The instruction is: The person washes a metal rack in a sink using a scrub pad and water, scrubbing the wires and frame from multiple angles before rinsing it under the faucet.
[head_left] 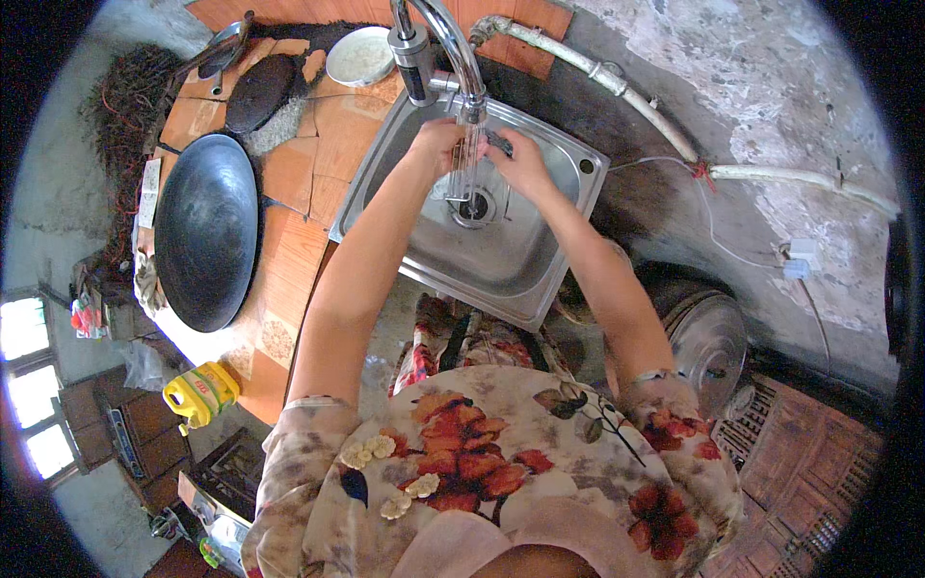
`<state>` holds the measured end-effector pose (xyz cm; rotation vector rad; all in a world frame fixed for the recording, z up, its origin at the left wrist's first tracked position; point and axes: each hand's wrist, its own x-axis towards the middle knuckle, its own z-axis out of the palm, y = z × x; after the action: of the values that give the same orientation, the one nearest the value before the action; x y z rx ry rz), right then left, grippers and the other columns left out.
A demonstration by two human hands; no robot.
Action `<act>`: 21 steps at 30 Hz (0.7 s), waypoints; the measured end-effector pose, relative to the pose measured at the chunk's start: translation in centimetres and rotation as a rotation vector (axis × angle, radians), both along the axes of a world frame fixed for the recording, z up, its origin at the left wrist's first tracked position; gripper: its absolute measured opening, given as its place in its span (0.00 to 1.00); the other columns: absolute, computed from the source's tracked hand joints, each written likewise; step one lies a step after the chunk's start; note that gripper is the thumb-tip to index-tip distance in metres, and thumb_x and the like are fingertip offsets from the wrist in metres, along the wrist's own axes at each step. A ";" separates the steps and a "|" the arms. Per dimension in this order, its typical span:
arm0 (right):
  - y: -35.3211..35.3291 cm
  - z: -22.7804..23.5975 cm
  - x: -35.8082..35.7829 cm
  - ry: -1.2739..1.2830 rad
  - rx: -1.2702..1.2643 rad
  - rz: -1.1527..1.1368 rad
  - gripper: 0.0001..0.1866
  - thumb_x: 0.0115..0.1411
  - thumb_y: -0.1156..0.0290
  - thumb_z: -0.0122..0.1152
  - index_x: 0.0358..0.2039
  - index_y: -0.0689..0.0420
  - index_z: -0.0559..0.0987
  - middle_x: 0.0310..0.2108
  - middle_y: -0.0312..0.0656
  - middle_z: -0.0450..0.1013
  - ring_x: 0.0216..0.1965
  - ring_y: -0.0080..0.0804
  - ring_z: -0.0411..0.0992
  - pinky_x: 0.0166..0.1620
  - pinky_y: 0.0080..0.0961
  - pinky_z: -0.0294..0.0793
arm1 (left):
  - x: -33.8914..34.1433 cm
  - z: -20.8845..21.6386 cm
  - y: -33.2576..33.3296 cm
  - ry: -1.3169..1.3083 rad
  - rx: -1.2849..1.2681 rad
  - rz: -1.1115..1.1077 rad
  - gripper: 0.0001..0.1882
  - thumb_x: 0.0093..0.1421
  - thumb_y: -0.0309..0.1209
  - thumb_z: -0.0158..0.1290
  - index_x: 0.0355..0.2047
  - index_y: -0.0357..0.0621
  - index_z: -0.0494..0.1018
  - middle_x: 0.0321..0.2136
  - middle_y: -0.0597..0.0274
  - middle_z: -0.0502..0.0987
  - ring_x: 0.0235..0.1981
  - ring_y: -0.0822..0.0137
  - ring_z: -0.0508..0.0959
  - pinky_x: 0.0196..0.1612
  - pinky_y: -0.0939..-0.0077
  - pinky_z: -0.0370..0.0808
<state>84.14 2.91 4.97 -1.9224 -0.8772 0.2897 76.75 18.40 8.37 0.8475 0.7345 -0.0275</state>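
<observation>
Stands facing a stainless steel sink [482, 246], with both bare forearms [383, 233] stretched out over the basin. Holds the left hand [438, 142] just beside the running water [470, 166], with fingers bent toward the stream; cannot tell whether closed on something or only curled. Holds the right hand [524, 164] on the other side of the stream, also with fingers bent inward, at a small dark object [500, 144]. Cannot tell the kind of object, nor whether clamped or merely touched. Has that object over the far part of the basin, just right of the water, between the two hands and beyond the drain [473, 206].

At the far edge of the sink, has a chrome faucet [411, 67] with a curved spout above the hands. To the left, has a tiled orange-brown worktop [289, 246] bearing a wide dark wok [207, 231]; farther back on it, a dark oval piece [260, 93] and, near the faucet, a pale round dish [361, 56]. Near the worktop's close end, has a yellow jug [200, 393]. To the right, beyond the forearm, has a large lidded metal pot [711, 337]. Wears a cream top [549, 433] printed with red flowers.
</observation>
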 end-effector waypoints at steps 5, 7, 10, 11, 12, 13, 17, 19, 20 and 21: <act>-4.3 -0.6 -2.6 0.229 -0.011 -0.088 0.22 0.55 0.56 0.62 0.41 0.63 0.76 0.31 0.50 0.76 0.32 0.42 0.75 0.37 0.32 0.73 | 3.3 -0.2 -0.3 0.028 -0.294 0.220 0.12 0.65 0.28 0.36 0.37 0.33 0.68 0.26 0.49 0.73 0.23 0.54 0.76 0.27 0.51 0.78; -4.4 2.2 -4.3 0.412 -0.040 -0.141 0.25 0.55 0.55 0.62 0.42 0.64 0.74 0.32 0.52 0.76 0.34 0.44 0.75 0.40 0.33 0.72 | 2.9 -0.9 0.3 -0.004 -0.330 0.371 0.14 0.65 0.30 0.32 0.40 0.35 0.67 0.31 0.48 0.72 0.26 0.53 0.75 0.33 0.45 0.76; -4.9 -0.8 -2.6 0.147 0.067 -0.167 0.31 0.50 0.54 0.68 0.45 0.65 0.72 0.34 0.52 0.74 0.37 0.39 0.73 0.40 0.31 0.72 | 4.6 0.3 -0.8 -0.014 -0.403 0.489 0.18 0.65 0.32 0.28 0.45 0.37 0.64 0.38 0.47 0.69 0.33 0.52 0.72 0.41 0.36 0.70; -4.0 -1.0 -2.8 0.011 0.039 -0.135 0.31 0.50 0.57 0.68 0.47 0.66 0.71 0.33 0.48 0.75 0.34 0.31 0.73 0.35 0.26 0.72 | 4.6 -0.5 0.0 -0.035 -0.387 0.498 0.18 0.65 0.32 0.28 0.46 0.37 0.63 0.38 0.47 0.69 0.33 0.51 0.72 0.41 0.36 0.70; -3.5 -0.3 -3.3 -0.147 0.057 -0.132 0.31 0.47 0.60 0.70 0.47 0.66 0.71 0.30 0.47 0.75 0.30 0.28 0.75 0.31 0.24 0.73 | 4.3 -0.8 0.1 -0.051 -0.379 0.500 0.18 0.65 0.32 0.28 0.46 0.37 0.63 0.38 0.47 0.69 0.32 0.51 0.72 0.41 0.35 0.70; -2.9 0.5 -3.8 -0.308 0.073 -0.140 0.32 0.44 0.64 0.72 0.47 0.66 0.71 0.27 0.46 0.76 0.26 0.25 0.76 0.28 0.22 0.73 | 3.8 -1.1 0.1 -0.060 -0.417 0.558 0.15 0.65 0.32 0.33 0.45 0.36 0.64 0.37 0.48 0.71 0.32 0.51 0.73 0.40 0.43 0.74; -1.9 2.7 -3.3 0.227 0.062 -0.257 0.22 0.43 0.69 0.67 0.39 0.63 0.74 0.18 0.42 0.75 0.12 0.32 0.73 0.21 0.27 0.73 | 1.0 -1.4 1.9 -0.179 -0.121 0.025 0.13 0.64 0.36 0.46 0.43 0.40 0.68 0.32 0.53 0.72 0.33 0.59 0.75 0.40 0.61 0.77; -2.6 1.2 -1.7 0.323 0.160 -0.214 0.17 0.46 0.71 0.63 0.37 0.63 0.73 0.20 0.40 0.75 0.15 0.28 0.74 0.20 0.23 0.73 | -1.6 -2.1 2.6 -0.075 0.256 -0.114 0.15 0.61 0.36 0.51 0.46 0.41 0.70 0.33 0.59 0.74 0.34 0.65 0.75 0.36 0.70 0.75; -2.6 0.8 -1.2 0.407 0.249 -0.176 0.14 0.48 0.72 0.62 0.36 0.63 0.73 0.21 0.40 0.75 0.16 0.27 0.74 0.19 0.22 0.72 | -2.7 -2.6 3.5 -0.022 0.447 -0.178 0.17 0.60 0.36 0.54 0.47 0.42 0.71 0.34 0.62 0.75 0.34 0.68 0.75 0.34 0.75 0.74; -2.5 1.1 -0.7 0.468 0.259 -0.147 0.14 0.49 0.73 0.61 0.36 0.63 0.73 0.22 0.40 0.75 0.17 0.27 0.74 0.19 0.21 0.72 | -3.9 -3.9 4.7 0.077 0.740 -0.270 0.22 0.56 0.39 0.60 0.47 0.43 0.71 0.34 0.67 0.75 0.33 0.74 0.73 0.32 0.80 0.71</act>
<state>83.48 0.46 6.03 -1.5764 -0.4369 0.4883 72.89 23.10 4.48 1.6570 0.7011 -0.0299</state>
